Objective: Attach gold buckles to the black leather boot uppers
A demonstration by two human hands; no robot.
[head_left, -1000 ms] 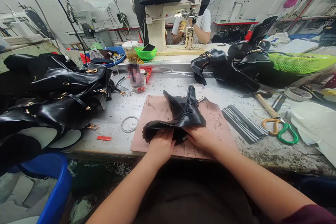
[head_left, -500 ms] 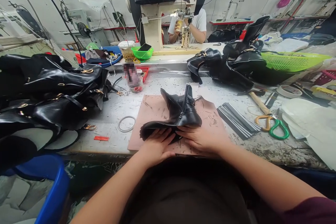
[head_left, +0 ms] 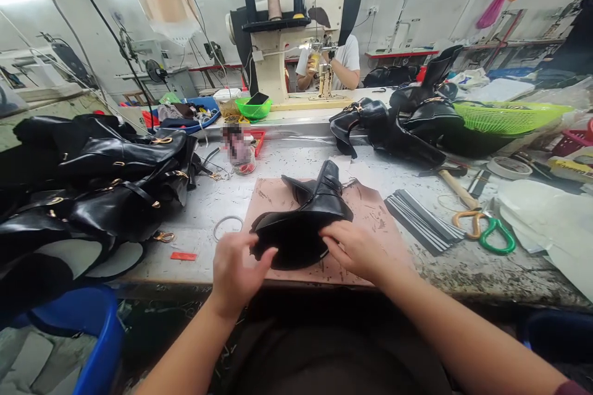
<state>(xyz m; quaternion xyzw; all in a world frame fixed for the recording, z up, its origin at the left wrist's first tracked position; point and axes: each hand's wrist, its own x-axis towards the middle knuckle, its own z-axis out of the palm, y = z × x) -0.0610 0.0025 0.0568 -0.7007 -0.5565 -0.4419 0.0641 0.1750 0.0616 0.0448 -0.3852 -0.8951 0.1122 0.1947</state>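
Observed left hand with fingers loosely open, at left edge of black boot upper. Noted right hand at its right edge; cannot confirm a grip there. Found upper on pink mat on desk, with scissors to right, sewing machine beyond.

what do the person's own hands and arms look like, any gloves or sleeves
The left hand and right hand are ungloved, with no watch or bracelet showing on either wrist. The right forearm is bare up to a dark maroon sleeve at the picture's corner; no left sleeve shows.
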